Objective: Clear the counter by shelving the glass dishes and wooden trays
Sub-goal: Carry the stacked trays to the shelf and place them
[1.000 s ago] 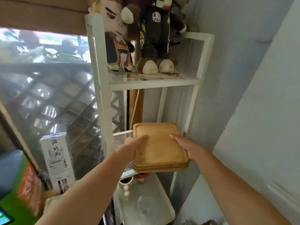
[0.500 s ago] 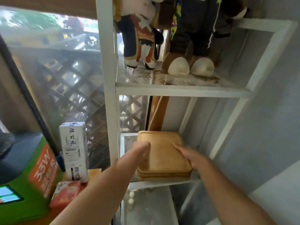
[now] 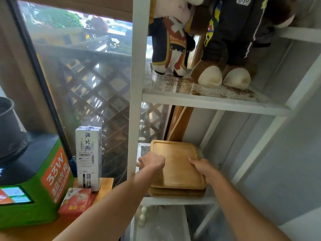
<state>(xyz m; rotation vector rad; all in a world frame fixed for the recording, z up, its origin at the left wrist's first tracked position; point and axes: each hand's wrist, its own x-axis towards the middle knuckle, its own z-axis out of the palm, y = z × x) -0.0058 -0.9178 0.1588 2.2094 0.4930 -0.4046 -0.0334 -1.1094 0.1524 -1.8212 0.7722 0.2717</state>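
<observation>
- The stack of wooden trays (image 3: 175, 168) lies flat on the white rack's middle shelf (image 3: 177, 200).
- Left hand (image 3: 152, 162) grips the stack's left edge.
- Right hand (image 3: 202, 166) grips its right edge.

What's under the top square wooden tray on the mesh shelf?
Under the top square wooden tray are more wooden trays, stacked on the white mesh shelf. Only their front edges show; the exact count is unclear.

The trays (image 3: 177, 164), held off the shelf (image 3: 177, 200) edge a second ago, now lie fully on its mesh. The left hand (image 3: 152, 161) has closed against their left edge.
</observation>
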